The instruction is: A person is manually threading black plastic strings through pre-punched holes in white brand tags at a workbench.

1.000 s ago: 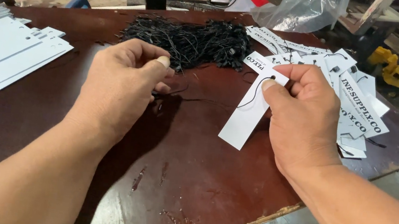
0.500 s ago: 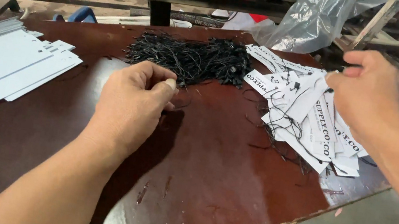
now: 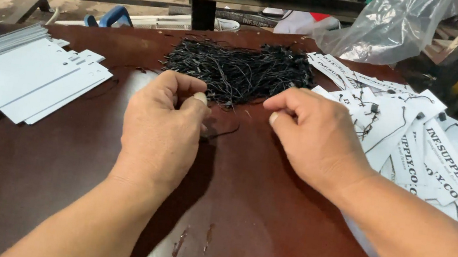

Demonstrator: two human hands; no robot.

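Hands at the black string heap

Strings [image 3: 239, 71], thin, black and tangled into a low heap with small knobs on some ends, lie on the tabletop [image 3: 264, 221] just beyond both hands. One loose black string [image 3: 222, 133] trails out from under the left hand [image 3: 161, 131], which rests knuckles up with its fingers curled in and the thumb pressed to the forefinger, pinching that string's end. The right hand [image 3: 313, 136] sits palm down just beside it, fingers bent and drawn together, thumb tip tucked toward the forefinger; whether it grips anything I cannot tell. Both forearms angle in from the near edge.

Between the hands and that near edge the dark brown surface lies bare apart from a few scuffs. Outward to the right of the right hand, white printed tags [image 3: 415, 147] with strings already looped through them spread to the tabletop's corner. Well off to the left of the left hand, a stack of plain white cards [image 3: 23, 81] lies fanned.
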